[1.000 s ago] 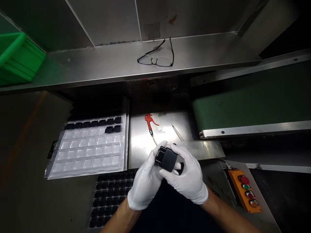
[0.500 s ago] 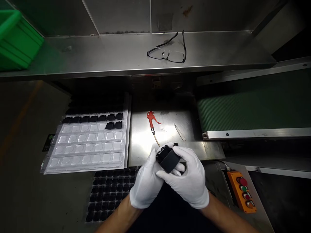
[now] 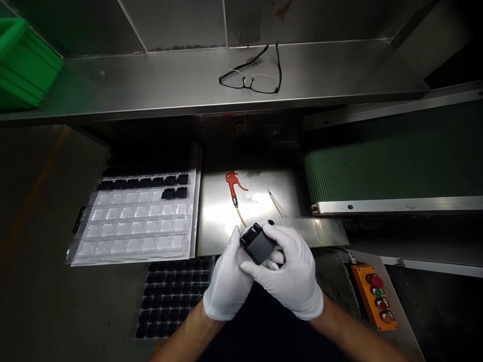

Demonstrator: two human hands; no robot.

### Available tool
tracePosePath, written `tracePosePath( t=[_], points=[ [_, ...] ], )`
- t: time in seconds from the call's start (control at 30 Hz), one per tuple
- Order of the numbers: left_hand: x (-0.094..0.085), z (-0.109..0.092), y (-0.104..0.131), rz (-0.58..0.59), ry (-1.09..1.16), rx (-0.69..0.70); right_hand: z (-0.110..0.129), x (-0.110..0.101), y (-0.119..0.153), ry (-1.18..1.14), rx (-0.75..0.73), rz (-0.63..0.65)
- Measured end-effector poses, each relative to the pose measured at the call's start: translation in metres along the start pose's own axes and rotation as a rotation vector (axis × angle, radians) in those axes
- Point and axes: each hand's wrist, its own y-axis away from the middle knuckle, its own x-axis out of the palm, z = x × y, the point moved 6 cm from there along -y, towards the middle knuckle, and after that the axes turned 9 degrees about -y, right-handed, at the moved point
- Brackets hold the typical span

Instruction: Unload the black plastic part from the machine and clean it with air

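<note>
A small black box-shaped part (image 3: 260, 245) is held between both of my white-gloved hands over the front edge of the metal table (image 3: 217, 221). My left hand (image 3: 228, 279) supports it from the left and below, its fingers partly hidden behind it. With thumb and fingers, my right hand (image 3: 292, 269) grips the right side of the part. A small black knob-like piece (image 3: 270, 222) shows just above my right fingers. Beyond the hands lie a red air gun (image 3: 231, 185) with a hose and a pair of tweezers (image 3: 276, 203).
White trays (image 3: 132, 213) with black parts lie at the left, a dark tray (image 3: 169, 296) below. Glasses (image 3: 251, 83) rest on the metal shelf (image 3: 151, 80) near a green bin (image 3: 28, 65). At right are a green conveyor (image 3: 396, 161) and an orange button box (image 3: 374, 297).
The black part has turned slightly in my hands, so its broad flat face shows more. The whole view has shifted a little.
</note>
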Motion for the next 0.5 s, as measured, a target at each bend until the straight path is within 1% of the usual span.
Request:
tracePosePath(
  t=[0.13, 0.2, 0.23, 0.3, 0.37, 0.43, 0.5],
  points=[
    [0.009, -0.009, 0.001, 0.048, 0.048, -0.035, 0.001, -0.006, -0.001, -0.014, -0.018, -0.009],
    [0.013, -0.012, 0.000, 0.066, 0.060, -0.054, -0.001, -0.010, -0.002, -0.076, 0.040, -0.008],
    [0.015, -0.011, -0.002, 0.064, 0.045, -0.058, -0.005, -0.010, -0.002, -0.147, 0.112, 0.005],
    [0.013, -0.010, -0.005, 0.024, -0.057, -0.034, -0.014, -0.008, -0.002, -0.378, 0.323, 0.071],
    [0.008, -0.010, -0.009, -0.058, -0.218, 0.022, -0.023, -0.001, 0.002, -0.673, 0.573, 0.152],
    [0.004, -0.010, -0.012, -0.123, -0.345, 0.089, -0.029, 0.008, 0.008, -1.000, 0.816, 0.207],
    [0.003, -0.011, -0.012, -0.137, -0.362, 0.122, -0.031, 0.017, 0.014, -1.302, 0.998, 0.230]
  ],
)
